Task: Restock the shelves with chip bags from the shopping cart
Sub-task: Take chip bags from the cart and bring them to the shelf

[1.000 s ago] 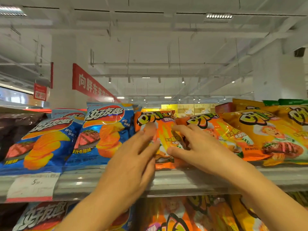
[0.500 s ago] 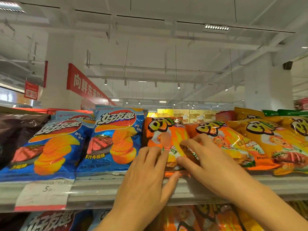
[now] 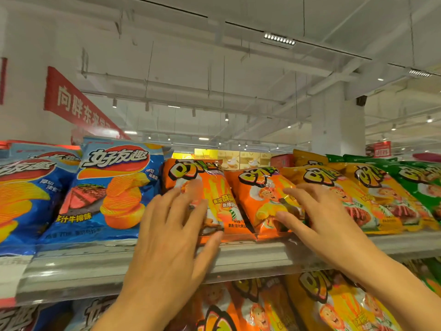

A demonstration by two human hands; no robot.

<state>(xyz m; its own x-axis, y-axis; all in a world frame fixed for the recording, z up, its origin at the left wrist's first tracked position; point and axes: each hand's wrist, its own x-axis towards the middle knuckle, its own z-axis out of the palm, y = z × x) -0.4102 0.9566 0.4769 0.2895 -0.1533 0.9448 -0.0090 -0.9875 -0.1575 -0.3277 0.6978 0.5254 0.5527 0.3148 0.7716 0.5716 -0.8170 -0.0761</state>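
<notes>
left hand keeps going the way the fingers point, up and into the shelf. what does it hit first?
The left hand is already on the left orange chip bag, its fingers laid on the front. Going further would just press that bag back. What stands behind it cannot be seen. The blue chip bag sits just left of that line.

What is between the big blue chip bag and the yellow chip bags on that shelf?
In the head view, two orange bags stand there side by side: the left orange bag under the left hand, and the right orange bag under the right hand.
</notes>
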